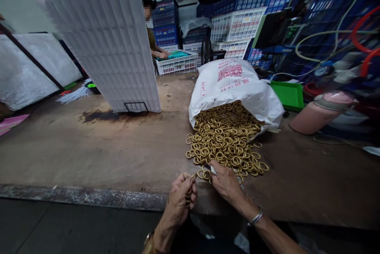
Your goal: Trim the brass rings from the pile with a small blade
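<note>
In the head view a heap of gold-coloured rings [221, 139] spills from the mouth of a white sack [255, 83] onto the table. My left hand [180, 197] is closed around several of these rings, at the table's front edge. Just right of it, my right hand [225, 182] reaches to the front of the heap. Its fingers grip a small tool [213, 169] with a dark tip and a pale part; its exact kind is unclear. Some loose rings lie beside the tool's tip.
A tall ribbed white panel [118, 52] stands in a black wire stand [135, 107] on the brown table [89, 155]. Behind it, a person [152, 40] handles green-blue items over a white crate [178, 63]. A green tray [287, 96] and pink cylinder [319, 115] stand right.
</note>
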### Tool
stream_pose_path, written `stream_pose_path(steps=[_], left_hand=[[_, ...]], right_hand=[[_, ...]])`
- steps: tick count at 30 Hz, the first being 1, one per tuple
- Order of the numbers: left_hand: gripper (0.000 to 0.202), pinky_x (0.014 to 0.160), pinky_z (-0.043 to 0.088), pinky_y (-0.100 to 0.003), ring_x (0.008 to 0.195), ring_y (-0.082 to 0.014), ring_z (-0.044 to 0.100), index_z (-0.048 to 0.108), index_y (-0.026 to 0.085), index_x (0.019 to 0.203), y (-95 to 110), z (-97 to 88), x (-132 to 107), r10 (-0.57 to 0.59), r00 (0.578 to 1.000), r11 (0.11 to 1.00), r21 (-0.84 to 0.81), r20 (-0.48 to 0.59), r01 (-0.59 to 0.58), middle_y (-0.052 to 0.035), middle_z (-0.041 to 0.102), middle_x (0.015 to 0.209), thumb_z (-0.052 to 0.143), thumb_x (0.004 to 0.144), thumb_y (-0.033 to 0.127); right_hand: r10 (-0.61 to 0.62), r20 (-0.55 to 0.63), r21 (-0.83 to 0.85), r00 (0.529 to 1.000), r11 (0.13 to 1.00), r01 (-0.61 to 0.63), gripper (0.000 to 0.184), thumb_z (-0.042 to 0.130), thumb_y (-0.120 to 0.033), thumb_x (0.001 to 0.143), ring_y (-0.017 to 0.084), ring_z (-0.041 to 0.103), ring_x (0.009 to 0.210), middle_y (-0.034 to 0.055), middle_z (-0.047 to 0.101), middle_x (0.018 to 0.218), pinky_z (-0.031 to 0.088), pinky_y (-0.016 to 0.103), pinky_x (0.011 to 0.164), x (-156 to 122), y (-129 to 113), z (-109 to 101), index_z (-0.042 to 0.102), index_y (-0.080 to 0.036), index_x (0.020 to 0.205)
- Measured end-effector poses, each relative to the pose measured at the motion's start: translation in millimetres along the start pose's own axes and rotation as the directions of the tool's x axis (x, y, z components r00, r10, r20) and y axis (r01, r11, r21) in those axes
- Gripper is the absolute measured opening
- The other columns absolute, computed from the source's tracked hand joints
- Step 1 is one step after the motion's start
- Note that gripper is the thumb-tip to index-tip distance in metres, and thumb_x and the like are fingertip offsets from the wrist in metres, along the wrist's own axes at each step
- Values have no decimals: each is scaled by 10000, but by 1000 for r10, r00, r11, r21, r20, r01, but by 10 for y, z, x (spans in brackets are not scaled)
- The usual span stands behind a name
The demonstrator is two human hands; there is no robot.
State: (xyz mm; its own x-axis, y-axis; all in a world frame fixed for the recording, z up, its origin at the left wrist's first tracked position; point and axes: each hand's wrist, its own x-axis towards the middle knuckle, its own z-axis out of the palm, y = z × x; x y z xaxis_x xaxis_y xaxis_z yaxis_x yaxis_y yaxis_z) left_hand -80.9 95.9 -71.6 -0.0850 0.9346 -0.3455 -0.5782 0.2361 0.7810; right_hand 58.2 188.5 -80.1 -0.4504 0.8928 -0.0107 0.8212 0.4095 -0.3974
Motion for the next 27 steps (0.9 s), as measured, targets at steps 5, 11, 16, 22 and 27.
stream_pose_path(steps=[5,11,16,22,27], left_hand=[[288,341,252,-127,450,-34,423,439,160,745,-6,-75,33,-7,999,993,-122,-50,1,4,551,707,591,720,403],[262,341,248,-129,431,-37,431,436,161,754,26,-115,38,-19,998,985,-172,-65,7,-21,587,732,603,709,358],[248,334,221,-127,405,-39,417,492,169,859,26,-142,61,-56,998,969,-243,-21,50,11,551,649,602,702,326],[286,345,216,-124,429,-30,420,520,132,733,2,-157,51,-111,994,941,-321,-4,104,5,521,639,617,688,397],[245,349,214,-123,441,-28,424,477,139,682,8,-136,20,-77,997,966,-250,-14,71,9,520,654,654,660,306]], right_hand=[[21,-40,36,999,999,-19,145,409,-192,777,143,560,610,14,625,686,259,225,539,-22,40,71,530,-211,855],[-94,-4,8,996,995,94,165,437,-257,808,155,593,706,21,644,793,286,226,575,-105,-13,168,502,-229,957],[-38,24,-95,999,995,40,144,423,-155,786,155,589,709,29,643,781,266,234,570,-89,-39,148,521,-206,878],[-39,19,-119,999,992,41,162,411,-104,757,142,576,701,24,641,769,245,237,564,-74,-19,135,528,-199,816],[-57,36,-106,998,993,60,173,414,-115,758,143,576,696,22,642,780,237,240,562,-93,-38,110,531,-202,851]])
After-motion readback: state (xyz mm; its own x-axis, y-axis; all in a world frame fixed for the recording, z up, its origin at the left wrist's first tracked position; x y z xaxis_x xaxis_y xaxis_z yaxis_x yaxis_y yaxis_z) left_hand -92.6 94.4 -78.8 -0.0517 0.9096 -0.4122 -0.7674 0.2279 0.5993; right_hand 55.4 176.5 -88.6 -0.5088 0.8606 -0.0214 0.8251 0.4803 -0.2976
